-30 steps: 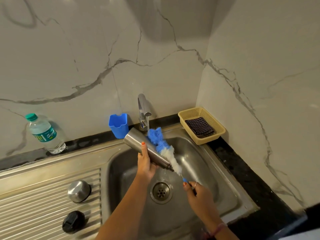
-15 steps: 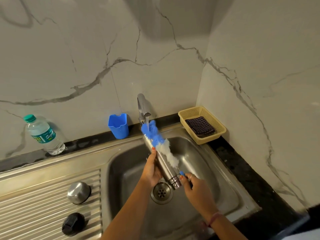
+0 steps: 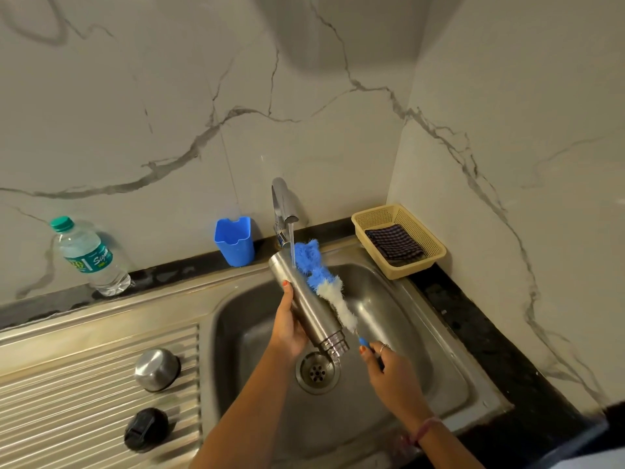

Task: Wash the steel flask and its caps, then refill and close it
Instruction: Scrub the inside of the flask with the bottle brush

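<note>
My left hand (image 3: 287, 324) grips the steel flask (image 3: 306, 301), which lies tilted over the sink with its threaded neck down toward the drain and its base up under the tap. My right hand (image 3: 389, 367) holds the handle of a blue and white bottle brush (image 3: 324, 286). The bristles lie along the flask's right side. Water runs from the tap (image 3: 282, 204) onto the flask's upper end and the brush. On the ribbed drainboard at the left sit the steel cap (image 3: 157, 368) and the black inner cap (image 3: 146, 429).
The steel sink (image 3: 439, 374) has its drain (image 3: 317, 371) under the flask's neck. Against the back wall stand a blue plastic holder (image 3: 234, 240) and a water bottle (image 3: 89, 257). A yellow basket (image 3: 419, 231) with a checked cloth sits in the right corner.
The brush has slid back down along the flask's side after reaching up toward the tap. My right hand has moved a little right. The flask has turned slightly in my left hand.
</note>
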Tool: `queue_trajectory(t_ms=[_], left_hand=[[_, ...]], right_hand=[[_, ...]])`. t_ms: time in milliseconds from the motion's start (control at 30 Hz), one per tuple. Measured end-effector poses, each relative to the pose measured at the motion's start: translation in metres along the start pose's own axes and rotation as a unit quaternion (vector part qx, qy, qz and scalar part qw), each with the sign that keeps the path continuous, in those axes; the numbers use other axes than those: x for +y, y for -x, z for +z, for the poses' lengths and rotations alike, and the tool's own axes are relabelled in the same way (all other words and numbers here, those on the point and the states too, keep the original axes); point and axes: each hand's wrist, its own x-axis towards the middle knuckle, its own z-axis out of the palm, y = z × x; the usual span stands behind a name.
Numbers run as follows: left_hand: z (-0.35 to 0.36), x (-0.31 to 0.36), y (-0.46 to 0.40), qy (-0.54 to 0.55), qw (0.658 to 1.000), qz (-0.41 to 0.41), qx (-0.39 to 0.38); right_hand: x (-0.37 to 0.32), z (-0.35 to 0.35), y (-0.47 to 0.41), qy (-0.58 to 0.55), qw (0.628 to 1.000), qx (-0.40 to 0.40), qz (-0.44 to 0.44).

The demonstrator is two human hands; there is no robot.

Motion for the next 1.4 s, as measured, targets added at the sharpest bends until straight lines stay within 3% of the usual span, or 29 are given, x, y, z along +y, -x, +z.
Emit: queue_trajectory(t_ms=[633, 867, 1033, 1400], left_hand=[[0.004, 0.033, 0.009, 0.231, 0.961, 0.101, 0.112], [-0.002, 0.041, 0.013, 0.264, 0.954, 0.105, 0.096], [-0.001, 0.039, 0.021, 0.242, 0.958, 0.102, 0.112], [-0.004, 0.055, 0.031, 0.266, 0.949, 0.102, 0.131]], right_hand=[[0.016, -0.035, 0.031, 0.016, 0.997, -0.055, 0.049], [0.008, -0.059, 0.022, -0.036, 0.99, -0.085, 0.106], [-0.01, -0.065, 0.014, -0.044, 0.99, -0.107, 0.075], [-0.012, -0.054, 0.019, 0.058, 0.992, -0.109, 0.015]])
